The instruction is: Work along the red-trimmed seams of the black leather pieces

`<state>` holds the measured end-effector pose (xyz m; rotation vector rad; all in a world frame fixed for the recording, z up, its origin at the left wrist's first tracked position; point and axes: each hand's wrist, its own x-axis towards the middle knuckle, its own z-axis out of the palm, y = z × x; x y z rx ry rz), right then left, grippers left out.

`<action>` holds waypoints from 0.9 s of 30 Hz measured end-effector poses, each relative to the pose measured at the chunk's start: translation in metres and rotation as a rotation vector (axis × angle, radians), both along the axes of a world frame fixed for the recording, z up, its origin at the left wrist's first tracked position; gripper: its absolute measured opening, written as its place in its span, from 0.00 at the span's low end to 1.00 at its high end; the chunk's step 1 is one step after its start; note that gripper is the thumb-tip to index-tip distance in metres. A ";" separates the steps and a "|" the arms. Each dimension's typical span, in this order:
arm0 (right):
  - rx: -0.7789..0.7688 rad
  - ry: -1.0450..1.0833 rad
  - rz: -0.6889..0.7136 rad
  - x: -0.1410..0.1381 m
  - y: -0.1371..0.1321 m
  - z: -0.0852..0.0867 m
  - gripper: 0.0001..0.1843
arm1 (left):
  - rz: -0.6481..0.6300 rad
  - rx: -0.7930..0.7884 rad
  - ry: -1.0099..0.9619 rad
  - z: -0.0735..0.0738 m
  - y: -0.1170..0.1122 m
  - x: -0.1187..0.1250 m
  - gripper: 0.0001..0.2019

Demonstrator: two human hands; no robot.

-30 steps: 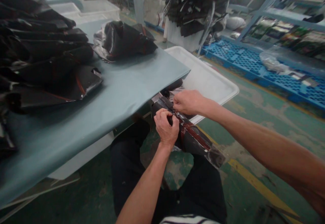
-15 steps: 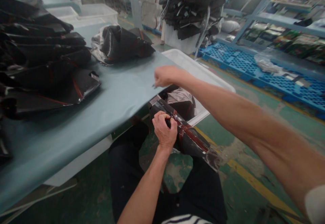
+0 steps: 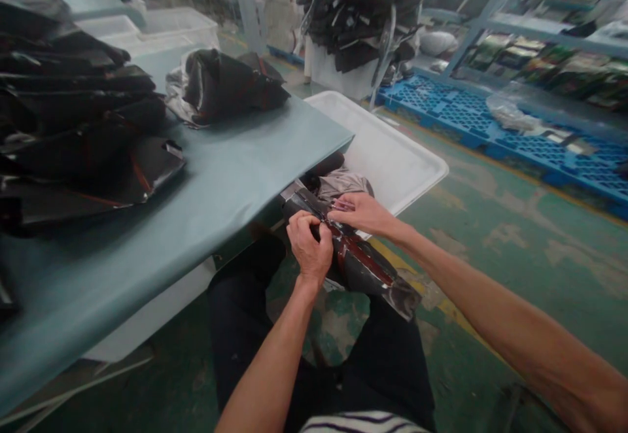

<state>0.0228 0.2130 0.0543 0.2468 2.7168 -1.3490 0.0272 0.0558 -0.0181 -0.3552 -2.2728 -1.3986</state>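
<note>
A black, bag-like piece with red-brown trim [image 3: 366,259] lies slantwise over my lap, its far end by the table edge. My left hand [image 3: 310,243] is closed on its upper edge, thumb and fingers pinching the material near the trim. Right beside it, my right hand [image 3: 360,214] is closed in a pinch at the same seam. Whatever is between its fingertips is too small and blurred to name. Behind my hands, crumpled grey lining [image 3: 343,183] and dark material show in a white plastic tub [image 3: 417,165].
A table with a blue-green cover [image 3: 235,184] runs along my left. On it are a stack of black pieces [image 3: 73,125] and another black piece [image 3: 226,86]. Farther off stand a tall dark pile [image 3: 360,11] and blue pallets [image 3: 481,119] beneath a rack.
My right hand has come down from above the table corner to the seam beside my left hand. The left hand keeps its hold on the black piece. The view has shifted slightly.
</note>
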 end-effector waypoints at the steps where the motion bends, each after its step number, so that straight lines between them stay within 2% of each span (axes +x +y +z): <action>1: -0.042 -0.016 -0.013 0.004 0.001 -0.006 0.18 | 0.001 -0.004 0.004 0.000 0.000 0.000 0.06; 4: -0.101 -0.008 -0.023 0.007 -0.003 -0.014 0.19 | -0.002 -0.016 0.011 0.000 -0.001 0.000 0.05; 7: -0.103 0.001 -0.041 0.004 -0.009 -0.014 0.15 | -0.004 -0.020 0.012 0.002 -0.002 0.000 0.04; 9: -0.016 -0.020 -0.057 0.003 -0.012 -0.010 0.13 | -0.002 -0.023 0.014 0.002 -0.002 0.000 0.04; 14: 0.365 -0.024 -0.053 0.005 -0.022 0.011 0.11 | -0.003 -0.035 0.027 0.003 -0.002 -0.001 0.05; 17: 0.476 -0.003 -0.041 0.004 -0.027 0.017 0.11 | 0.004 -0.038 0.022 0.003 -0.002 -0.001 0.05; 22: 0.497 -0.007 -0.004 -0.003 -0.028 0.017 0.11 | 0.007 -0.048 0.025 0.003 -0.002 -0.001 0.05; 27: 0.437 -0.019 -0.007 -0.009 -0.027 0.013 0.12 | -0.001 -0.026 0.042 0.002 -0.002 0.000 0.04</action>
